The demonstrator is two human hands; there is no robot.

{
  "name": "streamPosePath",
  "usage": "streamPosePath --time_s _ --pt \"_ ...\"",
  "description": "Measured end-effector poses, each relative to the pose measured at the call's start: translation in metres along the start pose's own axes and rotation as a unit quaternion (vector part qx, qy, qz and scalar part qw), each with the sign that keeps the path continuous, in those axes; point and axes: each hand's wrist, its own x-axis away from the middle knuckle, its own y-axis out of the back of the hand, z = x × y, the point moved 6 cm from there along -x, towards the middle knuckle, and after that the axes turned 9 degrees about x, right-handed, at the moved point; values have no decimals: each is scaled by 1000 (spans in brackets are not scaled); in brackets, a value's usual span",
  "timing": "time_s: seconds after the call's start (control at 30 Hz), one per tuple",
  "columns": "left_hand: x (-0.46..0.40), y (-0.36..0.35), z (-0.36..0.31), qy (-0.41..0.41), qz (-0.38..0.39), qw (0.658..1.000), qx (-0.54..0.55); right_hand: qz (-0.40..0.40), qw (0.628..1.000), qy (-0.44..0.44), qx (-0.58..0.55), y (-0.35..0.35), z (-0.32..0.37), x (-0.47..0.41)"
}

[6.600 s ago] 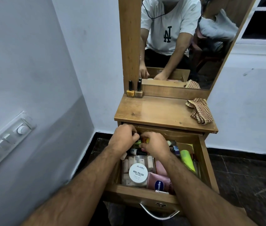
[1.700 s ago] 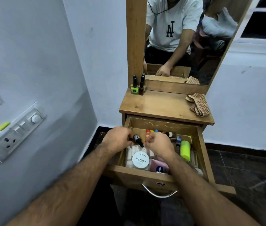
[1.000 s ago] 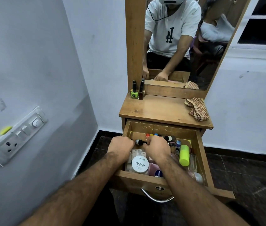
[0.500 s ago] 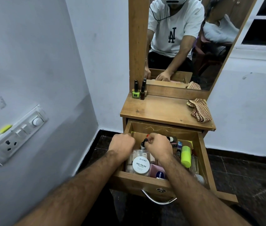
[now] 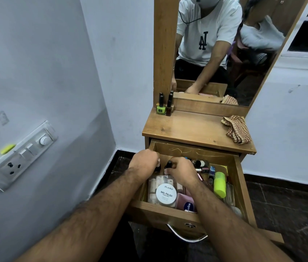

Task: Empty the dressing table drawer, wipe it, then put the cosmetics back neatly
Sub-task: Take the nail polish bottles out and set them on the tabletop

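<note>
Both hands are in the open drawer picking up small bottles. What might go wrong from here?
1. The right hand pinches a dark-capped bottle only by its top; it could slip back into the crowded drawer.
2. The left hand also seems to hold a small bottle, so neither hand is free to steady anything.
3. The nail polish bottles stand tightly at the tabletop's back corner; adding more could topple them.
</note>
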Motion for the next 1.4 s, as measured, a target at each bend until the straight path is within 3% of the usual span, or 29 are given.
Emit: streamPosePath --time_s 0.23,0.63,0.87,0.97,1.1,1.27,1.4 --pt "3 4 -4 26 -31 999 3 -60 980 -31 -189 16 -16 2" --pt "-3 -6 -21 32 3 992 -125 -73 982 -40 -170 17 -24 -1" --pt "7 6 -3 41 -70 994 72 -105 978 -39 -175 31 -21 7" --pt "9 10 9 72 -111 965 226 -118 975 -26 -188 41 -20 9" --pt "7 26 14 57 -139 928 341 -151 970 6 -192 59 -11 12" --pt "-8 58 15 25 -184 897 400 -200 962 66 -176 93 18 6" --pt "-38 79 23 22 -206 903 377 -204 965 58 -152 114 37 -16"
